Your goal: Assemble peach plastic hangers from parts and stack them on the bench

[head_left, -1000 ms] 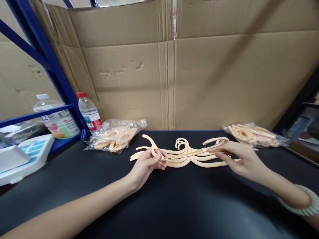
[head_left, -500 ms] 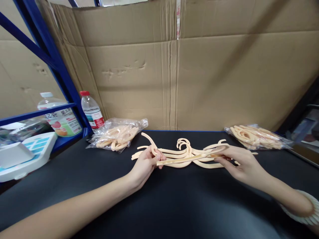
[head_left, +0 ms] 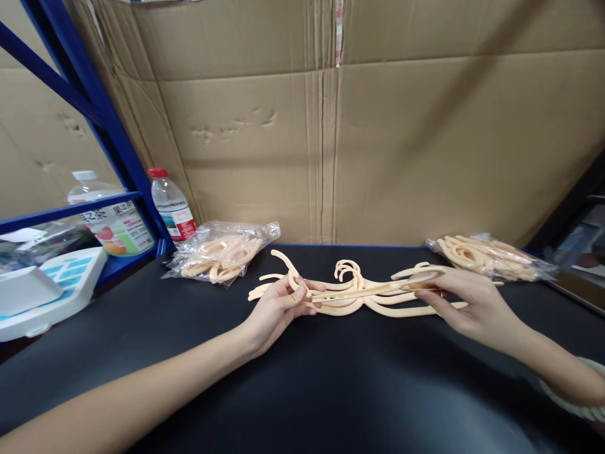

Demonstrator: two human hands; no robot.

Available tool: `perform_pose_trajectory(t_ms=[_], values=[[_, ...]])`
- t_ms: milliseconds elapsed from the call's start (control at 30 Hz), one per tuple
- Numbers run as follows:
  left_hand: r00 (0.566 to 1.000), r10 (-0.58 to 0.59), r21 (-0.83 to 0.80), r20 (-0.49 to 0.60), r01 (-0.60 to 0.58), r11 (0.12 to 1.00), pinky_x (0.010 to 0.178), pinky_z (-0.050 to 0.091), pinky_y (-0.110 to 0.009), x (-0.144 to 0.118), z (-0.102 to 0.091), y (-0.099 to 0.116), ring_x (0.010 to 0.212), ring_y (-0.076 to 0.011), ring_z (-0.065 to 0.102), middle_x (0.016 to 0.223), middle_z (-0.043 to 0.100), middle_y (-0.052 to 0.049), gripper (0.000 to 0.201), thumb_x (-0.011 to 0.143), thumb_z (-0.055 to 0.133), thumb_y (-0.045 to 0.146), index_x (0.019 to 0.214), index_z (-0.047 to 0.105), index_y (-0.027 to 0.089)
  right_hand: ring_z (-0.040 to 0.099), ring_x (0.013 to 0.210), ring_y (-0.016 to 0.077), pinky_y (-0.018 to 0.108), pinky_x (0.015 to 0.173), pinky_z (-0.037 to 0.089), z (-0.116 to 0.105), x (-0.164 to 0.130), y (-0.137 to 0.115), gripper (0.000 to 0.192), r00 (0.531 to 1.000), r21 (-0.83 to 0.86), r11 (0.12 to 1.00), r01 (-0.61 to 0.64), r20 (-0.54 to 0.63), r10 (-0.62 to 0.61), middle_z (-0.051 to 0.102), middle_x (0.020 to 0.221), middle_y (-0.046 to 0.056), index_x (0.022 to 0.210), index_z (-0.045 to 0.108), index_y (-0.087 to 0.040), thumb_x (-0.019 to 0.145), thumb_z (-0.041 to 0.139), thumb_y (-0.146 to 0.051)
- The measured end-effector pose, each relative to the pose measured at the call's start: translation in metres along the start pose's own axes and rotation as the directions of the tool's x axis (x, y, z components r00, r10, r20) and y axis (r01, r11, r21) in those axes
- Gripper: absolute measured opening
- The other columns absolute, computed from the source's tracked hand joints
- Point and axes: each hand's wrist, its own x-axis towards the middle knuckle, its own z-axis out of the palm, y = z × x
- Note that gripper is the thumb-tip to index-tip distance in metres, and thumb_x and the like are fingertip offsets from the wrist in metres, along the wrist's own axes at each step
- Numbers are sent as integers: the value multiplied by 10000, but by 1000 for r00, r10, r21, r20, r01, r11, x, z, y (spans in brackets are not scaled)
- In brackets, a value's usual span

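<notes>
Between my hands a beige clothes hanger (head_left: 352, 294) is held nearly edge-on. My left hand (head_left: 282, 309) is closed on its left end, where a curved beige piece (head_left: 284, 262) sticks up from the fingers. At the other end my right hand (head_left: 466, 301) pinches the hanger, and a looped beige part shows over the fingers. Just behind and below lie several more beige hangers (head_left: 392, 311) in a pile on the black table (head_left: 331, 384), their curled hooks (head_left: 348, 270) pointing away from me. My fingers hide both ends of the held hanger.
Clear bags of beige hangers lie at the back left (head_left: 222, 255) and back right (head_left: 491, 257). A red-capped bottle (head_left: 172, 205), a larger bottle (head_left: 116, 224) and a white device with blue keys (head_left: 57, 287) stand left, by a blue frame (head_left: 101, 126). Cardboard (head_left: 425, 145) walls the back.
My right hand has moved slightly right with the hanger's end. The hanger's left end has risen and drawn in against my left fingers. The view has shifted a little.
</notes>
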Motion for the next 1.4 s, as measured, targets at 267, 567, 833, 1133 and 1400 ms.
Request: perform_pose_trajectory(t_ms=[267,567,833,1133,1400], values=[[999,2,-18,54,-1,1000,750,501,-291,-1,1,-2,730,-151,642,935,665,-58,162,818,685,263,765,592,142,627,700,142,255,633,478,2,0,-2,143,1000,-1,1000,0,-30,0,671,830,12,974,593,-222,883,548,-122],[999,7,-29,44,-6,1000,710,502,-268,0,1,-3,707,-146,630,846,648,-54,147,797,704,251,767,631,127,632,723,161,273,647,479,3,-1,0,130,1000,-15,1000,4,-16,-4,665,825,24,964,588,-219,883,549,-124],[999,-7,-20,45,7,1000,696,493,-258,0,1,-2,660,-130,615,826,668,-59,167,770,725,235,717,616,121,643,779,191,302,693,490,2,-1,-2,119,1000,-10,1000,0,16,0,665,811,50,937,609,-198,885,530,-126],[999,-37,-2,5,37,999,655,478,-266,0,3,-1,597,-123,589,748,654,-56,168,773,704,204,688,587,118,643,743,188,309,675,493,3,-2,0,143,999,15,1000,-20,40,19,689,845,47,964,623,-216,883,527,-147],[998,11,36,-70,-8,999,598,432,-234,-1,6,-3,569,-104,550,690,626,-21,178,708,662,95,642,504,143,632,739,171,278,664,483,9,-3,-7,144,1000,14,1000,-9,22,9,673,840,41,979,612,-200,887,533,-123]])
